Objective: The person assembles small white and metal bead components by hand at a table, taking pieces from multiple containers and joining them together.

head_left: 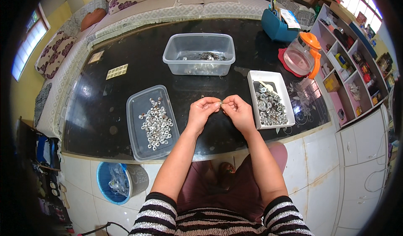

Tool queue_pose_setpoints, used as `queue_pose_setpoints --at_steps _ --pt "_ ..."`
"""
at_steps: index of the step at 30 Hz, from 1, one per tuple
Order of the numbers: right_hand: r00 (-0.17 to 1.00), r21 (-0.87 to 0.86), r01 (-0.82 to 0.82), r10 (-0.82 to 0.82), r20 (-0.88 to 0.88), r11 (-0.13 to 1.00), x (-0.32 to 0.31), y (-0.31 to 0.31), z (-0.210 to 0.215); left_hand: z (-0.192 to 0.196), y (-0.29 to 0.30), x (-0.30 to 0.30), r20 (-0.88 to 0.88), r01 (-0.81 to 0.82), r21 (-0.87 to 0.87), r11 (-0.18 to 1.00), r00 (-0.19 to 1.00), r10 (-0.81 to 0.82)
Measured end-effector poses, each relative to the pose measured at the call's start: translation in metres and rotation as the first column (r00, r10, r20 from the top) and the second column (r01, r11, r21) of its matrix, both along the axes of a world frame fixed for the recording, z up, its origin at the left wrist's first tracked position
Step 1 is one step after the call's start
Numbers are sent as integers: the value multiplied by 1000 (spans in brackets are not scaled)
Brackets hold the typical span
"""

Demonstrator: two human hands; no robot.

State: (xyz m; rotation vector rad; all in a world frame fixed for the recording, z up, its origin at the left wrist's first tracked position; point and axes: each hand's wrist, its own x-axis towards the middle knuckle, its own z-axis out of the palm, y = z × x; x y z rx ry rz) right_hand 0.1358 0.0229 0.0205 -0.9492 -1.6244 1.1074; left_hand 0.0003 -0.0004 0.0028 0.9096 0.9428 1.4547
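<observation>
Over the near middle of the black table, my left hand (pixel 204 111) and my right hand (pixel 237 112) meet at the fingertips. Both are closed in a pinch around a tiny piece, mostly hidden by the fingers and too small to name. To the left lies a shallow clear plastic lid (pixel 138 106) with many small metal nuts (pixel 157 125) spread in it. A white box (pixel 254 85) on the right holds a heap of grey metal fasteners (pixel 270 108) and a pale spoon-like piece (pixel 265 86). Beyond my hands stands a clear plastic tub (pixel 197 69) with small metal parts at its bottom.
A glass jug (pixel 299 55) with an orange lid stands on a red mat at the right. Behind it is a teal holder (pixel 275 26). A yellowish card (pixel 117 71) lies at the left. Below the table's front edge sits a blue-rimmed bin (pixel 138 179).
</observation>
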Motion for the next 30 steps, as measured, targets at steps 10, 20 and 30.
queue_pose_setpoints --at_steps 10,20,30 --pt "972 -431 -164 71 -222 887 4 1 3 2 -3 1 -16 11 10 1000 1000 -11" --pt "998 104 53 -56 33 993 -5 -6 5 0 0 0 7 -21 12 1000 1000 21" --pt "973 302 146 -192 130 942 -7 -7 1 1 0 0 18 -9 -6 1000 1000 10"
